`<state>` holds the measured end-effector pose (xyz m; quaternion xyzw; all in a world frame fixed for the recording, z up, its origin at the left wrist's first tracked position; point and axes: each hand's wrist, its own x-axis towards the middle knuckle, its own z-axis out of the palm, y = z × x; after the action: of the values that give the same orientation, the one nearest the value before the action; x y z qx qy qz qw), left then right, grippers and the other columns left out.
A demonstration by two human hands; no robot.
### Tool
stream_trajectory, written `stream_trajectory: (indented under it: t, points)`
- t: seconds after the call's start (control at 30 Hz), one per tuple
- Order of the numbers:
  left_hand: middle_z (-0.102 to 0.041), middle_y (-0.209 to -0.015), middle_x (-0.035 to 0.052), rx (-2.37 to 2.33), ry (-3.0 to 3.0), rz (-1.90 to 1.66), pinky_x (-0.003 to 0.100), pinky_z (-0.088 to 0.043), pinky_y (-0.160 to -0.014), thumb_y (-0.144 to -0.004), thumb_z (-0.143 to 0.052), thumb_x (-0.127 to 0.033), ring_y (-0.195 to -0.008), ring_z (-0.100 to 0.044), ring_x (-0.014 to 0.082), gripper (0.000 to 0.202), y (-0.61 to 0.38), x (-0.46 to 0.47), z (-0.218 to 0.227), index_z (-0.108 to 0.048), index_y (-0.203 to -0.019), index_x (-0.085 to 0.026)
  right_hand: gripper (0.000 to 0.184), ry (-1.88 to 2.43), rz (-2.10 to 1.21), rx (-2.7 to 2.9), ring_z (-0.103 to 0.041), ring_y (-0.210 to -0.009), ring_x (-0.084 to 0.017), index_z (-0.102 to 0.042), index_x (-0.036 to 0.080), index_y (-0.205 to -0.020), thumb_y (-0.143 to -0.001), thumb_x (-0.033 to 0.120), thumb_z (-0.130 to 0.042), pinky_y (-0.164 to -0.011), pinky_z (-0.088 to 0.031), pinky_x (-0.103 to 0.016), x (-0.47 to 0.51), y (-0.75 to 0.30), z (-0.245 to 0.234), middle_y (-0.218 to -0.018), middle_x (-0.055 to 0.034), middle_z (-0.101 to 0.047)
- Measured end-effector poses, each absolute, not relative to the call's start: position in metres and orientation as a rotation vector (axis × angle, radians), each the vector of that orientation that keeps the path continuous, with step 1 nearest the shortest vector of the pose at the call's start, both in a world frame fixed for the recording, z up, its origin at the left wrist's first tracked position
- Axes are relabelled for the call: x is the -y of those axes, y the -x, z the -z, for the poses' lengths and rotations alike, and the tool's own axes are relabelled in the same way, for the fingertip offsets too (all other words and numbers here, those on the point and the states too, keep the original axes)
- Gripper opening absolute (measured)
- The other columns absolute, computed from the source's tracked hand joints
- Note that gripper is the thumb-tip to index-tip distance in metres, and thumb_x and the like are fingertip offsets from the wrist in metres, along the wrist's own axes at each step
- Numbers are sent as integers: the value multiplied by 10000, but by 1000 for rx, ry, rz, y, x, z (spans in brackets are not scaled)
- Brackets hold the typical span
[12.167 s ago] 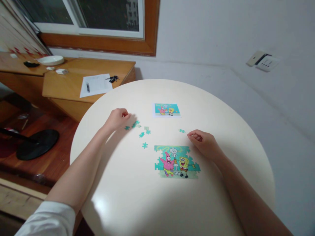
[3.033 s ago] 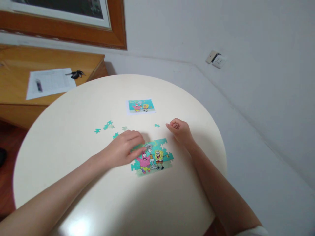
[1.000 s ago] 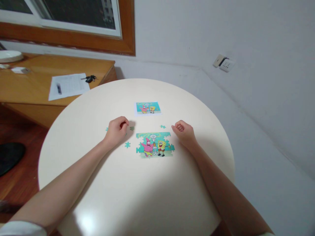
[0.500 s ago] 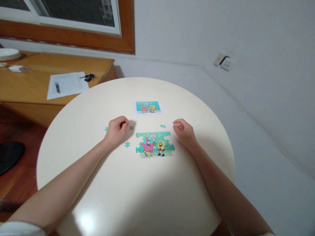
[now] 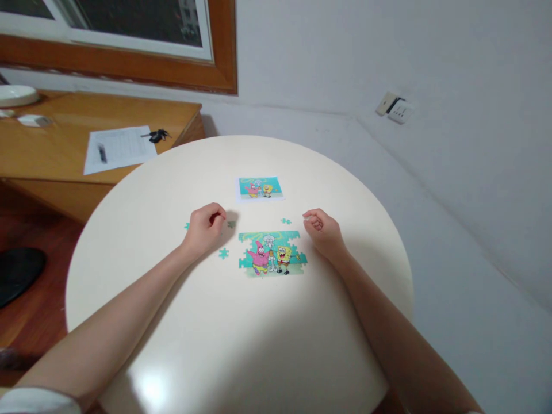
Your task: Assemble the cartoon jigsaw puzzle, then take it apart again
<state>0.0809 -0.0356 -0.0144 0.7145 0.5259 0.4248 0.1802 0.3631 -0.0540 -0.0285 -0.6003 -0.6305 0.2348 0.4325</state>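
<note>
A partly joined jigsaw puzzle (image 5: 271, 256) with a pink starfish, a grey-green squid figure and a yellow sponge lies flat on the round table. My left hand (image 5: 206, 224) rests to its left, fingers curled into a loose fist, and no object shows in it. Loose puzzle pieces lie around that hand: a teal piece (image 5: 223, 253) below it, a grey-green piece (image 5: 232, 224) by its fingertips, and another (image 5: 187, 226) partly hidden behind it. Right of the puzzle, my right hand (image 5: 322, 230) is closed with bent fingers, nothing visible inside. A small teal piece (image 5: 286, 221) sits left of its fingertips.
Beyond the puzzle lies a printed picture card (image 5: 260, 188) with the same figures. The pale round table (image 5: 207, 339) stands beside a wooden desk (image 5: 56, 161) bearing a paper sheet (image 5: 121, 150) and keys (image 5: 157, 135). A wall with a socket (image 5: 400, 111) borders the right.
</note>
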Motion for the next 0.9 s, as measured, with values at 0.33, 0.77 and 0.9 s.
stream_trajectory:
  t: [0.33, 0.77, 0.9]
  points:
    - [-479, -503, -24, -1535, -1936, -1221, 242, -339, -509, -622, -377, -171, -493, -429, 119, 141, -78, 34, 14, -512, -584, -183, 143, 1494, -590, 1560, -412, -462, -99, -540, 195, -798, -691, 269, -482, -483, -347, -232, 55, -363, 28, -514, 58, -461]
    - [-474, -482, -25, -1594, -1705, -1318, 236, -320, -475, -596, -384, -184, -479, -422, 120, 134, -72, 25, 19, -511, -556, -188, 155, 1504, -563, 1539, -416, -457, -100, -551, 198, -785, -687, 291, -476, -484, -363, -237, 54, -361, 27, -544, 44, -484]
    - [-482, -486, -17, -1587, -1626, -1387, 244, -325, -471, -600, -386, -169, -484, -428, 126, 131, -69, 22, 22, -506, -556, -192, 161, 1493, -521, 1534, -424, -475, -106, -570, 192, -775, -671, 272, -477, -493, -378, -245, 53, -362, 28, -587, 24, -505]
